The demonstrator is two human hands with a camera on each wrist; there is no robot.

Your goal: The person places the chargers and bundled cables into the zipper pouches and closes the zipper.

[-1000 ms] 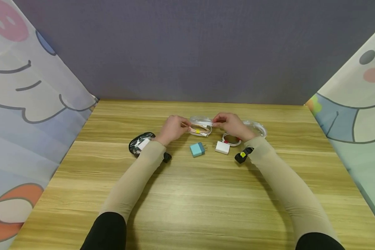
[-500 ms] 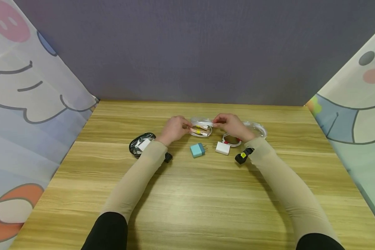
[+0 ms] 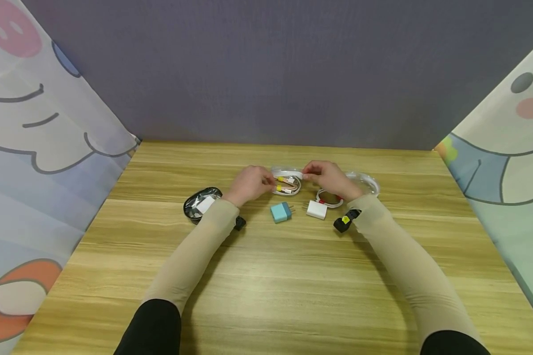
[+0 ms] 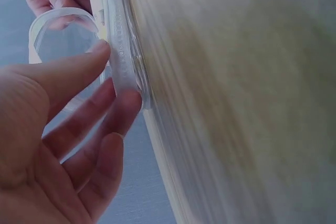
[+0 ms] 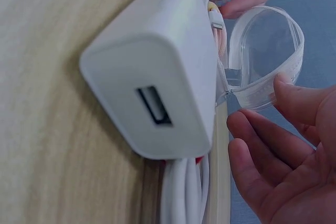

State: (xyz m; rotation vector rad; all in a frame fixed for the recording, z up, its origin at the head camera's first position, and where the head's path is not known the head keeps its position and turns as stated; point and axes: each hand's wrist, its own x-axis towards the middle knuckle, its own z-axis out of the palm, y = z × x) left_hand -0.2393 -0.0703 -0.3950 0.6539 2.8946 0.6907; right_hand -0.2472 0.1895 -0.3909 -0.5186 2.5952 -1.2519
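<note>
A small clear zip case (image 3: 287, 170) with a white rim stands open between my hands near the table's back edge. Inside it lies a coiled pale cable (image 3: 288, 188) with yellow ties and white plugs. My left hand (image 3: 250, 185) pinches the near left side of the case; in the left wrist view its thumb presses at the cable while the fingertips (image 4: 128, 106) lie outside the rim. My right hand (image 3: 330, 177) pinches the case's raised lid (image 5: 294, 59) between thumb and forefinger, its other fingers loosely bent.
A blue plug charger (image 3: 281, 212) and a white plug charger (image 3: 316, 209) lie in front. Beside my right wrist are a white coiled cable (image 3: 329, 204) with red ties and another clear case (image 3: 370, 183). A black case (image 3: 195, 207) sits beside my left wrist.
My left hand has shifted slightly right along the case. The cable has settled deeper in it, and its two yellow ties now show apart. My right hand has stayed put.
</note>
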